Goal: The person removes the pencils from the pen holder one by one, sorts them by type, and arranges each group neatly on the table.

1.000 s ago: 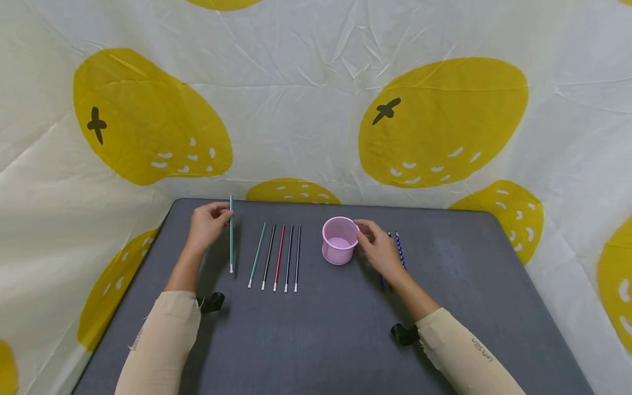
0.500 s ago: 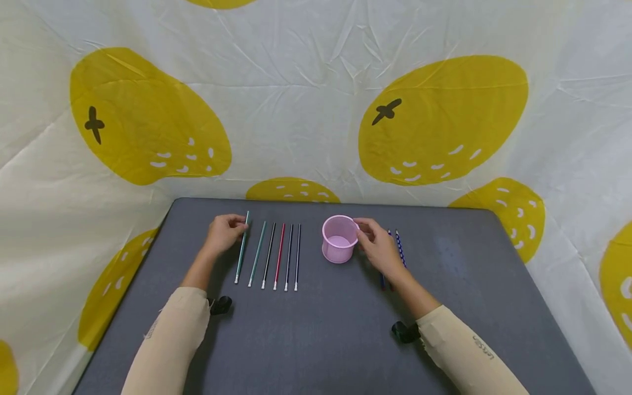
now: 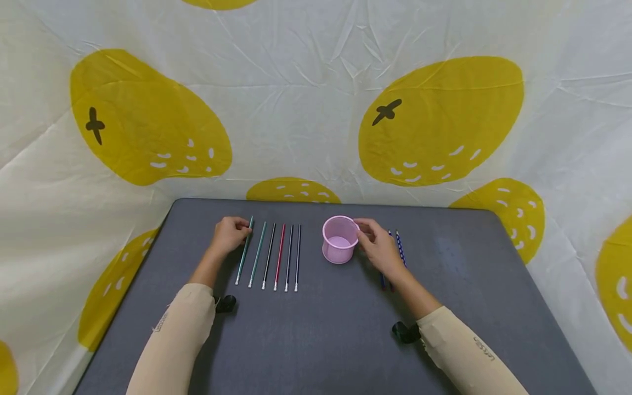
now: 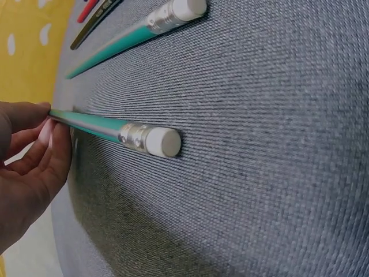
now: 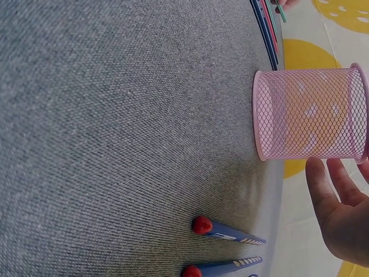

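Note:
In the head view my left hand (image 3: 230,235) pinches a green pencil (image 3: 244,255) near its far end. The left wrist view shows that pencil's white eraser (image 4: 164,142) low at the tabletop. Just to its right lies another green pencil (image 3: 257,255), then a black pencil (image 3: 269,257), a red pencil (image 3: 279,258) and two dark ones, all roughly side by side with erasers toward me. My right hand (image 3: 379,248) rests its fingertips and thumb against the right side of a pink mesh pencil cup (image 5: 311,114). The cup stands upright with nothing inside.
Two blue patterned pencils (image 3: 400,249) with red ends lie to the right of the cup, partly hidden under my right hand and wrist. A dark grey tabletop (image 3: 316,340) carries everything. Behind it hangs a pale cloth (image 3: 296,126) with yellow fruit shapes.
My left hand has moved right and toward me, bringing the green pencil down beside the row and tilting it to match the others. My right hand and the cup stay put.

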The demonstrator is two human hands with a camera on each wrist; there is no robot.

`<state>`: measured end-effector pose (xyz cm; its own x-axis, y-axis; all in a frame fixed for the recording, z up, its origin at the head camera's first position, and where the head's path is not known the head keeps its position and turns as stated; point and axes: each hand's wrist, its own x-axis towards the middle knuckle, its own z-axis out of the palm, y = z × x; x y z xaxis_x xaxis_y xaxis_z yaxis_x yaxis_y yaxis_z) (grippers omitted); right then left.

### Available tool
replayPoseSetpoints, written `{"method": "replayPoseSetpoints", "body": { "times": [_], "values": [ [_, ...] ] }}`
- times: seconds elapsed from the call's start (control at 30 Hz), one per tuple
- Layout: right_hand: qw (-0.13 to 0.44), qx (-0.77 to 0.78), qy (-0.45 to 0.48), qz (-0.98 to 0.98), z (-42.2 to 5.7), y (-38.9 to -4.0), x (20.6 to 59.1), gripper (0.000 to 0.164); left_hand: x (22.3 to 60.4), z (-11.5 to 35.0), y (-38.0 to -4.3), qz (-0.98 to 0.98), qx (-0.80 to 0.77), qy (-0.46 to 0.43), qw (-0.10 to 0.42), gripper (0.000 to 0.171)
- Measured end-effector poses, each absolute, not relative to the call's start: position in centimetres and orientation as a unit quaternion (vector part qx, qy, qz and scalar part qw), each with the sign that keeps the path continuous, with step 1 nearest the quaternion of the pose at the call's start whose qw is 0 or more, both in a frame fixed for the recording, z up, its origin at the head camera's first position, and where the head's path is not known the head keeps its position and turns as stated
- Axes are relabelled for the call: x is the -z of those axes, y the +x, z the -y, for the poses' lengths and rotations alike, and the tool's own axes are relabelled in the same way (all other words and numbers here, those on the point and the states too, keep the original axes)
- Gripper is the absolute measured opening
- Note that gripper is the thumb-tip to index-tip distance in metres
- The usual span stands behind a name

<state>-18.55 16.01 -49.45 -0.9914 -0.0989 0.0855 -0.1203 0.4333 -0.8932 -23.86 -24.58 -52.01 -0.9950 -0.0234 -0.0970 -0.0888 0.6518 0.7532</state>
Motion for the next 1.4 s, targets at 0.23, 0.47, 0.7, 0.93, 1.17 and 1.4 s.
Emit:
{"method": "replayPoseSetpoints", "body": {
  "times": [0.23,0.47,0.7,0.93,1.17,1.4],
  "values": [
    [0.011,-0.529,0.063,0.846,-16.0,-18.4,49.6,0.033,52.1,24.2,-23.5,-0.916,-0.398,-0.020,0.036,0.024],
    [0.009,-0.530,0.058,0.846,-16.0,-18.6,49.6,0.033,52.1,23.5,-23.8,-0.921,-0.387,-0.021,0.022,0.020],
    [0.004,-0.537,0.065,0.841,-15.8,-18.5,49.8,0.033,52.3,23.1,-23.6,-0.926,-0.375,-0.037,0.013,0.015],
    [0.011,-0.538,0.065,0.840,-15.5,-18.5,49.8,0.033,52.3,23.3,-23.4,-0.927,-0.373,-0.036,0.014,0.017],
    [0.012,-0.533,0.070,0.843,-15.2,-18.5,49.7,0.033,52.3,23.7,-23.4,-0.928,-0.370,-0.038,0.012,0.017],
    [0.015,-0.527,0.071,0.847,-15.3,-18.5,49.7,0.033,52.4,23.7,-23.2,-0.923,-0.382,-0.038,0.002,0.018]
  ]
}}
